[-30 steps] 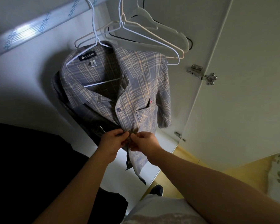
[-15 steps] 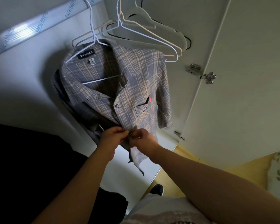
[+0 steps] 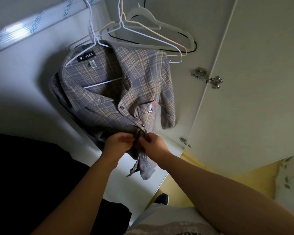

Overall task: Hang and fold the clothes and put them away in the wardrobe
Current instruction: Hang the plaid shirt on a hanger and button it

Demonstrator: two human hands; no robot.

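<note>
A grey and beige plaid shirt [image 3: 143, 78] hangs on a white wire hanger [image 3: 92, 31] from the wardrobe rail [image 3: 24, 26]. Its top button is fastened, and a second button shows just above my fingers. My left hand [image 3: 117, 144] pinches the left edge of the shirt's front opening. My right hand [image 3: 154, 144] pinches the right edge, facing the left hand at mid-chest height. The fabric bunches between my fingertips. The shirt's hem hangs loose below my hands.
Several empty hangers [image 3: 153, 33], white, cream and black, hang to the right of the shirt. The wardrobe door [image 3: 253, 82] stands open at right with a metal hinge [image 3: 207, 78]. Dark clothing [image 3: 32, 175] fills the lower left. A white shelf [image 3: 143, 180] lies below the shirt.
Both hands have slid a little lower along the shirt's front opening, and a fastened button now shows just above them. The shirt stays on its hanger.
</note>
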